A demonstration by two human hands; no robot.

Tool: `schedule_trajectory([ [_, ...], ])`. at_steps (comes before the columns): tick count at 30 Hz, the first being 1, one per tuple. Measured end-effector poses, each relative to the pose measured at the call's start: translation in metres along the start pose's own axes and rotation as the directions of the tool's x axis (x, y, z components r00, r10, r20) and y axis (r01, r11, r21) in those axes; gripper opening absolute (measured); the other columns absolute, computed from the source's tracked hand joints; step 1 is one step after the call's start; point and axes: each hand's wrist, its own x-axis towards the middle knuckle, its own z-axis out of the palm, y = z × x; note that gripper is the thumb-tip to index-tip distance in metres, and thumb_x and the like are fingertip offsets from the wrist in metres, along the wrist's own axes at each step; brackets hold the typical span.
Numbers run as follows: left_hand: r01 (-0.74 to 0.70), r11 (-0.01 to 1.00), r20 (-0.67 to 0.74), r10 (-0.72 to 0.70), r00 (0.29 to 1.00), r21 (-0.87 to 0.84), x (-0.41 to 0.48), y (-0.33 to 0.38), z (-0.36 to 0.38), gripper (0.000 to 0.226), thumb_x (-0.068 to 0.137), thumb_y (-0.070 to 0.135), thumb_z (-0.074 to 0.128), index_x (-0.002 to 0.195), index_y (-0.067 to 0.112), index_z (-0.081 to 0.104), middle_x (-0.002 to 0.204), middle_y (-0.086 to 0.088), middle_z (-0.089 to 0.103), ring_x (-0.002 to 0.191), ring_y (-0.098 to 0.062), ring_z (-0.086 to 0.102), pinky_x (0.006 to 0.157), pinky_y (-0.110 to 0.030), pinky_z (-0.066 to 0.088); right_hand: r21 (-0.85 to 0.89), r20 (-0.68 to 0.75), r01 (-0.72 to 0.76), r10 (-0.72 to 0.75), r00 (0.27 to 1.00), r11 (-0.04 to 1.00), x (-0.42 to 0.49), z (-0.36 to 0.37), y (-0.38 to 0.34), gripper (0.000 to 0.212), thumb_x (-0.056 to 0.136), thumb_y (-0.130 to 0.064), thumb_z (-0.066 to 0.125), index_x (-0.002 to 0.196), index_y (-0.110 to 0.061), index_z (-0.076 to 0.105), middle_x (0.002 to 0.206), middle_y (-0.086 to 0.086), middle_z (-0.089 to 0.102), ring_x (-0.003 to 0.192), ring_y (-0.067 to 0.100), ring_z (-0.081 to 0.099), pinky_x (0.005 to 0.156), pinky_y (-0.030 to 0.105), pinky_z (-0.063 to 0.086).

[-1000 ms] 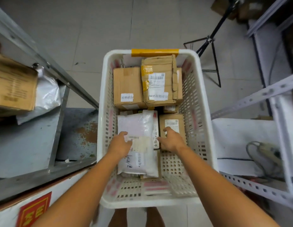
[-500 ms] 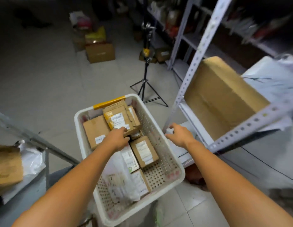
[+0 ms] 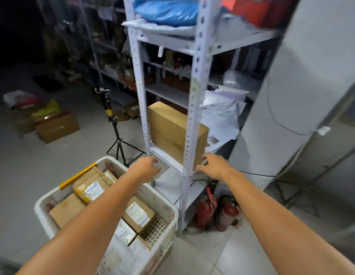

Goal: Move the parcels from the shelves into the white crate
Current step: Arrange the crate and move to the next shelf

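Head view: a perforated shelf upright (image 3: 194,96) stands between the large cardboard box (image 3: 172,132) and both hands, with a tripod (image 3: 117,135) to the left and red fire extinguishers (image 3: 206,209) below. The box sits on a low shelf, long axis running far-left to near-right. Left hand (image 3: 147,167) and right hand (image 3: 214,165) hover empty, fingers loosely curled, and the white crate (image 3: 41,207) of parcels (image 3: 138,214) sits lower left.

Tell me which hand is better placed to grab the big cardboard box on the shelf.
Right, probably. The right hand reaches the near corner of the cardboard box, just past the shelf post. The left hand is short of the shelf edge, farther from the box. Both hold nothing.
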Motion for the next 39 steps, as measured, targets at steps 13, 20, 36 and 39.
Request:
schedule_trajectory([
  [13,-0.461,0.875,0.145,0.442,0.885,0.149,-0.007,0.306,0.085,0.043,0.096,0.039,0.054,0.136,0.022,0.051,0.129,-0.005,0.061,0.115,-0.026,0.057,0.094,-0.034,0.046,0.112,-0.243,-0.368,0.384,0.891,0.923,-0.166,-0.098,0.270,0.050,0.093,-0.043,0.058,0.134,-0.014,0.053,0.128,0.009,0.062,0.115,0.032,0.059,0.092,0.038,0.050],
  [20,-0.663,0.732,0.278,0.611,0.741,0.159,-0.009,0.427,0.146,0.048,0.094,0.041,0.056,0.138,0.026,0.050,0.131,-0.007,0.061,0.118,-0.028,0.057,0.097,-0.037,0.048,0.259,-0.263,-0.572,0.626,0.734,0.778,-0.246,-0.095,0.352,0.050,0.093,-0.048,0.056,0.133,-0.020,0.050,0.132,0.007,0.059,0.119,0.029,0.056,0.094,0.036,0.047],
  [36,-0.992,0.124,0.618,0.783,0.073,-0.039,-0.126,0.560,0.301,0.046,0.092,0.039,0.057,0.135,0.025,0.053,0.130,-0.004,0.062,0.117,-0.026,0.058,0.097,-0.038,0.049,0.619,-0.100,-0.781,0.995,0.030,0.086,-0.457,0.027,0.348,0.052,0.092,-0.042,0.062,0.136,-0.018,0.051,0.135,0.010,0.056,0.120,0.029,0.055,0.098,0.039,0.047],
  [39,-0.994,0.023,0.648,0.760,-0.051,-0.105,-0.181,0.562,0.322,0.044,0.094,0.037,0.058,0.135,0.023,0.053,0.128,-0.007,0.063,0.114,-0.027,0.059,0.098,-0.038,0.048,0.674,-0.056,-0.739,0.995,-0.088,-0.027,-0.502,0.057,0.327,0.046,0.092,-0.039,0.064,0.130,-0.016,0.056,0.130,0.011,0.060,0.114,0.031,0.058,0.089,0.034,0.047],
])
